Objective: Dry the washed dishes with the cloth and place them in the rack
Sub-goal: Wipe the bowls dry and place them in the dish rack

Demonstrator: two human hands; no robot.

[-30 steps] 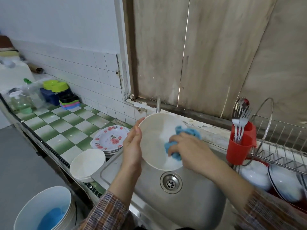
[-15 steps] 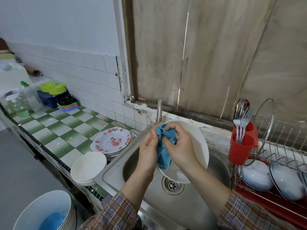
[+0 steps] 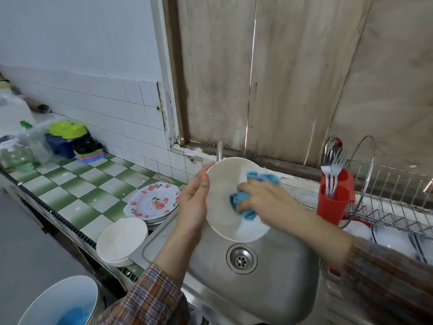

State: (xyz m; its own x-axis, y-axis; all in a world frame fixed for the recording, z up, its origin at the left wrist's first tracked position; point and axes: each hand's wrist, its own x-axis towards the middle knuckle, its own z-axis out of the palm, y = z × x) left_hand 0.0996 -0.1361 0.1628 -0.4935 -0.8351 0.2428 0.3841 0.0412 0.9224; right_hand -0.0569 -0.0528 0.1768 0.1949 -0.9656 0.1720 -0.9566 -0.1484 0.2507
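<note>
Fingers (image 3: 249,195) of the right hand (image 3: 269,200) curl tight around a bunched blue cloth (image 3: 246,213) and press it against the inside of the white bowl (image 3: 222,207). The left hand (image 3: 194,202) holds the bowl's left rim, its fingers straight and pressed together with the thumb at the edge. The bowl is tilted toward the person above the steel sink (image 3: 281,277). The wire rack (image 3: 386,207) stands to the right, a red cutlery cup (image 3: 335,205) hooked on it. Floral plates (image 3: 152,202) and stacked white bowls (image 3: 121,240) wait on the left counter.
</note>
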